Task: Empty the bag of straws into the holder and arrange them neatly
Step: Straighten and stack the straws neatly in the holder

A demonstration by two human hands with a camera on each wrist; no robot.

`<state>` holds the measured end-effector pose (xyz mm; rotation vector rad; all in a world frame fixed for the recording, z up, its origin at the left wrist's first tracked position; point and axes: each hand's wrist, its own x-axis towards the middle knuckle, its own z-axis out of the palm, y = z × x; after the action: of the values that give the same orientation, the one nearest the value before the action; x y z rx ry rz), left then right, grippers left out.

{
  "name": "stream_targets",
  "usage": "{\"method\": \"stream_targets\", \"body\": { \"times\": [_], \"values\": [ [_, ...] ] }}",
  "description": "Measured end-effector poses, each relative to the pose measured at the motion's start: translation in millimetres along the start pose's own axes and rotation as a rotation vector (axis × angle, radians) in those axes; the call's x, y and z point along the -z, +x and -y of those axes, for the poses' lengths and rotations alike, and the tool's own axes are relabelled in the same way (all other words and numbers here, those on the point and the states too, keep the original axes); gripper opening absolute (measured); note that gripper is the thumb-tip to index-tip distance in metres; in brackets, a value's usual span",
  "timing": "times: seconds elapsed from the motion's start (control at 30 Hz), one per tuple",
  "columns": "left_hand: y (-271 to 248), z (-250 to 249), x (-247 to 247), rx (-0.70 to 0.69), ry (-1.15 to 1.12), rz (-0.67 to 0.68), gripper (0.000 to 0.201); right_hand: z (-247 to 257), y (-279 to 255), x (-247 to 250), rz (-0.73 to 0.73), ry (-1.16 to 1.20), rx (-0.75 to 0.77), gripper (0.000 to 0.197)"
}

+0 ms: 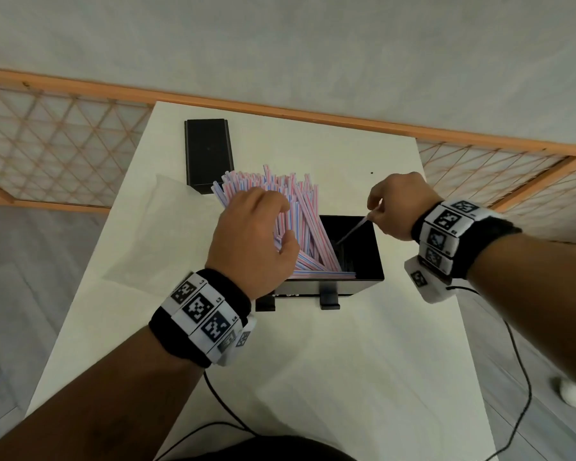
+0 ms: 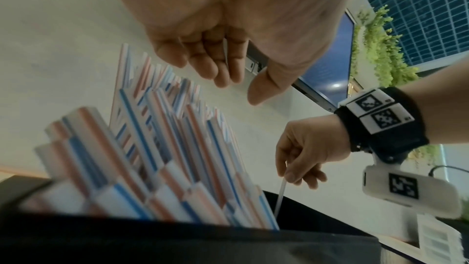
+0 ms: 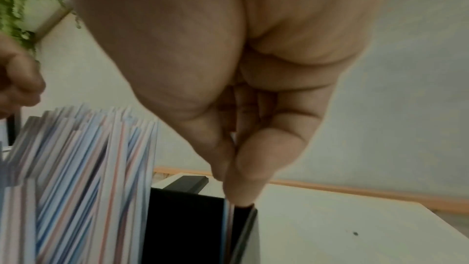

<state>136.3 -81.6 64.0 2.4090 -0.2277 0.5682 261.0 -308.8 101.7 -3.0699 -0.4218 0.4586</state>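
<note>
A black open-topped holder (image 1: pixel 363 257) stands on the white table (image 1: pixel 346 361), about midway across it and nearer the far edge than the near one. A thick bundle of red-, white- and blue-striped straws (image 1: pixel 300 207) stands in it, packed into its left part. Their lower ends sit in the holder's near left corner and their long axes tilt up and away toward the table's far left corner, so the upper ends fan out above the rim at uneven heights. A few straws lie almost flat along the holder's near wall.

The left hand (image 1: pixel 253 234) is at the left side of the bundle with fingers loosely curled and thumb apart; in the left wrist view the fingers (image 2: pixel 203 61) hang just above the straw tops, and this grip closes on nothing. The right hand (image 1: pixel 399 204) is above the holder's right far corner, and its grip pinches a single straw (image 1: pixel 353 229) between thumb and fingertip. That straw slants from the fingers down and leftward into the open right part of the holder, apart from the bundle.

A clear bag (image 1: pixel 160 227) lies flat on the table left of the holder. A black lid (image 1: pixel 208 154) lies beyond the bundle, near the far edge.
</note>
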Motion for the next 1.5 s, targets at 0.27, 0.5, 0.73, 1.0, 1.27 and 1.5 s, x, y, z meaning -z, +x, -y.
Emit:
{"method": "stream_targets", "body": {
  "times": [0.27, 0.5, 0.73, 1.0, 1.27, 1.5],
  "values": [
    [2, 3, 1, 0.122, -0.073, -0.104, 0.026, 70, -39, 28, -0.125, 0.136, 0.418, 0.006],
    [-2, 0, 8, 0.206, -0.194, -0.176, 0.024, 86, -37, -22, 0.044, 0.219, 0.475, 0.027],
    [-14, 20, 3, 0.841, -0.213, -0.035, 0.062, 52, -37, -69, 0.278, 0.079, 0.338, 0.043],
    [-19, 24, -1, 0.825, -0.221, 0.077, 0.107, 57, -42, -78, 0.330, 0.238, 0.335, 0.036],
    [-14, 12, -11, 0.763, -0.590, -0.019, 0.052, 55, -44, -81, 0.091, 0.324, 0.403, 0.035],
    [-1, 19, -12, 0.934, -1.075, -0.269, 0.067, 59, -49, -85, 0.073, 0.371, 0.381, 0.032]
  ]
}}
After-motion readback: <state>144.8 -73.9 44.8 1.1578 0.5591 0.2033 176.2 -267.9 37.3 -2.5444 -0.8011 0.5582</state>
